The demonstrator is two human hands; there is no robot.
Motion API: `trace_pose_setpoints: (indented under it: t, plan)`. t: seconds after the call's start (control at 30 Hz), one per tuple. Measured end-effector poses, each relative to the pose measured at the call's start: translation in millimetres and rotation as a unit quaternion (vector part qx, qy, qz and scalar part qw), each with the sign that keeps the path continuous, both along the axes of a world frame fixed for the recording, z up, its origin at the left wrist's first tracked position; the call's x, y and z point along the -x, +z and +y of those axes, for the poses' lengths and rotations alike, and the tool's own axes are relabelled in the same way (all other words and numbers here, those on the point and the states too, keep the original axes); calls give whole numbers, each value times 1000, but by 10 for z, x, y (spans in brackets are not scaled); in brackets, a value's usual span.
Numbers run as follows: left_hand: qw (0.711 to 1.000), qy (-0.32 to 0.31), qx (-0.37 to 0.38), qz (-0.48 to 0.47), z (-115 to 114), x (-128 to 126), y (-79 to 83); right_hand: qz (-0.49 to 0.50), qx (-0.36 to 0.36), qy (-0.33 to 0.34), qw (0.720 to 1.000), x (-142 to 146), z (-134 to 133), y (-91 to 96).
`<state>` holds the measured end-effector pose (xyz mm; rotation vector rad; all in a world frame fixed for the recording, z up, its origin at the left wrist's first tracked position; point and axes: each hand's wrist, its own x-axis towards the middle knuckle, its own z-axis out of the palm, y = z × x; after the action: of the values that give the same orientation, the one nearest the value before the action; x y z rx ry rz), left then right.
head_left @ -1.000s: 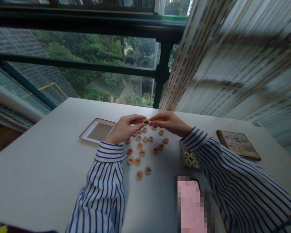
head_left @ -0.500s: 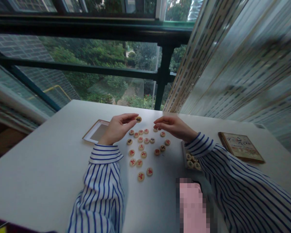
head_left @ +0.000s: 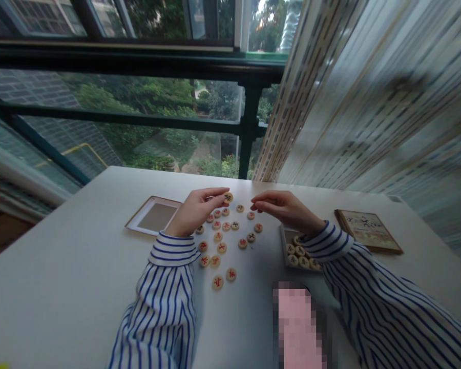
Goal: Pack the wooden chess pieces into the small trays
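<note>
My left hand [head_left: 196, 210] pinches a round wooden Chinese chess piece [head_left: 228, 197] with a black character, raised above the far side of the table. Facing it, my right hand [head_left: 286, 209] has its thumb and fingers drawn together, with no piece visible in them. Just left of those fingertips, a black-marked piece [head_left: 240, 208] lies on the table, and a red-marked piece [head_left: 251, 216] is below them. Several more pieces lie scattered face up, mostly red, among them one red piece [head_left: 217, 282] nearest me. My left hand partly hides a few.
An open box [head_left: 284, 246] under my right wrist holds several black-marked pieces. Left on the white table [head_left: 80, 256] is a shallow box lid or tray [head_left: 136, 221]. A flat, decorated board or box [head_left: 370, 230] lies far right. A pixelated pink object [head_left: 297, 328] is at the front.
Both hands have shifted right over the table, the left still carrying its chess piece. The black-marked piece under my right fingertips now shows in full. The camera view has shifted a little.
</note>
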<state>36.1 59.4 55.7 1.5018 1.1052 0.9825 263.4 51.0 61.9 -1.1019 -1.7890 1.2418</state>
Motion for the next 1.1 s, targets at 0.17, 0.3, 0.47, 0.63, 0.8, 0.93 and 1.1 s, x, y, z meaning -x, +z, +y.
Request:
trace_pose_setpoints:
  t: [0.17, 0.3, 0.47, 0.63, 0.8, 0.93, 1.1]
  plan:
    - [999, -35, 42, -3, -60, -90, 36, -9, -9, -1, 1000, -136, -117, 54]
    - [999, -51, 3, 15, -122, -150, 77, -29, -24, -6, 999, -235, -216, 79]
    - [998, -57, -36, 16, -192, -240, 123, -70, -79, -17, 994, -378, -333, 98]
    - [997, -60, -43, 23, -293, -384, 174, -138, -150, -27, 979, -512, -459, 136]
    - [997, -37, -58, 42, -387, -600, 167, -146, -196, -43, 969, -610, -568, 175]
    - [996, -71, -49, 19, -415, -811, 91, -153, -218, -65, 962, -666, -640, 160]
    - [996, -83, -4, -34, -466, -1010, 45, -148, -245, -67, 956, -712, -717, 67]
